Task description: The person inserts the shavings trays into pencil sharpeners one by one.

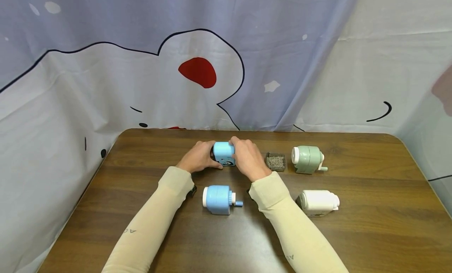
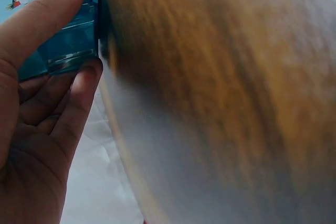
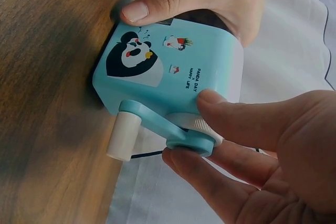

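Cartoon-print curtain [image 1: 261, 49] and wooden table [image 1: 374, 175] make this possibly a home.

Can't see crank [image 3: 157, 123] of teal sharpener [image 3: 169, 74] from head view, hidden behind right hand [image 1: 248, 156]. Can't make out marking [image 1: 316, 215] on near-right white sharpener [image 1: 319, 201].

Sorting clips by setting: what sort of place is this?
Probably an indoor tabletop recording setup, room unclear: wood-look table, printed cloth backdrop hung behind it, several pencil sharpeners spread out.

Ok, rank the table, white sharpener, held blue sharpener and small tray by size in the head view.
1. Table
2. White sharpener, held blue sharpener: latter partly covered, farther away, so unsure
3. Small tray
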Action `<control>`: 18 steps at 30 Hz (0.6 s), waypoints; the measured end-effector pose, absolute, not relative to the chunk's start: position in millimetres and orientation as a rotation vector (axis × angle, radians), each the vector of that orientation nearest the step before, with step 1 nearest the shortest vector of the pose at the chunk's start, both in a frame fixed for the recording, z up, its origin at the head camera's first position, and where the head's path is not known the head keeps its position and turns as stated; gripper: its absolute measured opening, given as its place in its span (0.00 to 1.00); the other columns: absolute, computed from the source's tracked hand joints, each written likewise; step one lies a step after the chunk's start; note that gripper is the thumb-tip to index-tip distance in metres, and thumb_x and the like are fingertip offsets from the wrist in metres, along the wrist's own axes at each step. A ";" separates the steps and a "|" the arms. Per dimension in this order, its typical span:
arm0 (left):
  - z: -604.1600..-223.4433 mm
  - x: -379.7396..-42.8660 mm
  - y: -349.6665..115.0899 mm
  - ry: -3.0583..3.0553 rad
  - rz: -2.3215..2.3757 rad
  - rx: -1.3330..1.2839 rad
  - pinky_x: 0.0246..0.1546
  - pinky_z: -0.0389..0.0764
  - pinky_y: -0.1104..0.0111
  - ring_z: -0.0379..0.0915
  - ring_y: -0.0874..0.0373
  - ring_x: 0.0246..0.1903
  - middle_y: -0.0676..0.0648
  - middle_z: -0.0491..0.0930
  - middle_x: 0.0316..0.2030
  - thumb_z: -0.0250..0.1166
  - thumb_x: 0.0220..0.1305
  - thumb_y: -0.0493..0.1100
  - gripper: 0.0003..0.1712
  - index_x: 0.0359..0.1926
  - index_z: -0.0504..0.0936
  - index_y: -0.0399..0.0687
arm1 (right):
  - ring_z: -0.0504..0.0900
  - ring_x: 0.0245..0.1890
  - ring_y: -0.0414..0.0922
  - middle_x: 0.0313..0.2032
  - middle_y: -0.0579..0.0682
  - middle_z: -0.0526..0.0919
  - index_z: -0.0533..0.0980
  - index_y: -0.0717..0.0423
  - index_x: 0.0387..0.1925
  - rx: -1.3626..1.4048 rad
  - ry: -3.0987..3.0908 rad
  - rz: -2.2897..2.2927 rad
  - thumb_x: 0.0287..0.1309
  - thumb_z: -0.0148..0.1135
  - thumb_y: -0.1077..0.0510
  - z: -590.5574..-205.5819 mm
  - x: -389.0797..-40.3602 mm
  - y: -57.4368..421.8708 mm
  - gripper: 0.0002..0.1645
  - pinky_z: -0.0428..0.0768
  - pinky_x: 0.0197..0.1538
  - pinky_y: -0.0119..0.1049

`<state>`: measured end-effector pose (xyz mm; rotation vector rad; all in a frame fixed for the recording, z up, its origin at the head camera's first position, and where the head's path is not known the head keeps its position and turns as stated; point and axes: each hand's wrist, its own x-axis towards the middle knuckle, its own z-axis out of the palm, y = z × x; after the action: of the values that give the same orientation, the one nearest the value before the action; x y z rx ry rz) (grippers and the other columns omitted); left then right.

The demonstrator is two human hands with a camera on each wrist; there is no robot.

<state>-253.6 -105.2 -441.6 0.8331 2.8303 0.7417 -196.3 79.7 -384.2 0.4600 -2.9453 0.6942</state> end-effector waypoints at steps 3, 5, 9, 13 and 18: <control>-441.6 -254.3 -104.4 2.833 0.740 0.840 0.39 0.78 0.68 0.76 0.61 0.36 0.50 0.80 0.40 0.78 0.38 0.53 0.37 0.48 0.76 0.42 | 0.81 0.34 0.51 0.41 0.56 0.83 0.75 0.57 0.50 0.466 -2.942 0.687 0.51 0.68 0.64 -384.3 -196.8 80.4 0.22 0.80 0.38 0.41; -441.8 -254.2 -104.4 2.835 0.739 0.839 0.39 0.78 0.67 0.76 0.60 0.36 0.50 0.80 0.40 0.78 0.38 0.53 0.37 0.48 0.76 0.42 | 0.81 0.34 0.51 0.41 0.56 0.83 0.75 0.57 0.49 0.468 -2.943 0.684 0.51 0.68 0.64 -384.4 -196.7 80.2 0.22 0.80 0.37 0.41; -441.5 -254.1 -103.2 2.837 0.740 0.836 0.39 0.78 0.68 0.76 0.61 0.36 0.50 0.80 0.40 0.78 0.37 0.53 0.37 0.48 0.76 0.42 | 0.81 0.34 0.51 0.41 0.57 0.83 0.75 0.57 0.50 0.462 -2.947 0.692 0.52 0.67 0.64 -384.0 -196.3 80.6 0.22 0.80 0.37 0.41; -440.9 -253.7 -102.0 2.835 0.753 0.836 0.39 0.78 0.68 0.76 0.61 0.36 0.50 0.80 0.39 0.78 0.37 0.53 0.37 0.48 0.76 0.42 | 0.81 0.34 0.50 0.41 0.56 0.83 0.75 0.57 0.50 0.459 -2.948 0.695 0.52 0.67 0.64 -383.3 -196.3 80.8 0.22 0.80 0.37 0.41; -440.7 -253.4 -102.2 2.828 0.761 0.843 0.41 0.78 0.67 0.76 0.59 0.37 0.49 0.80 0.40 0.78 0.37 0.52 0.37 0.49 0.76 0.41 | 0.81 0.34 0.50 0.41 0.56 0.83 0.75 0.57 0.50 0.468 -2.942 0.686 0.51 0.68 0.64 -383.8 -196.5 80.6 0.22 0.79 0.37 0.41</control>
<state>-253.4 -102.2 -440.7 0.8433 2.8283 0.7611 -196.5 80.6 -383.8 0.4679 -2.9419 0.6862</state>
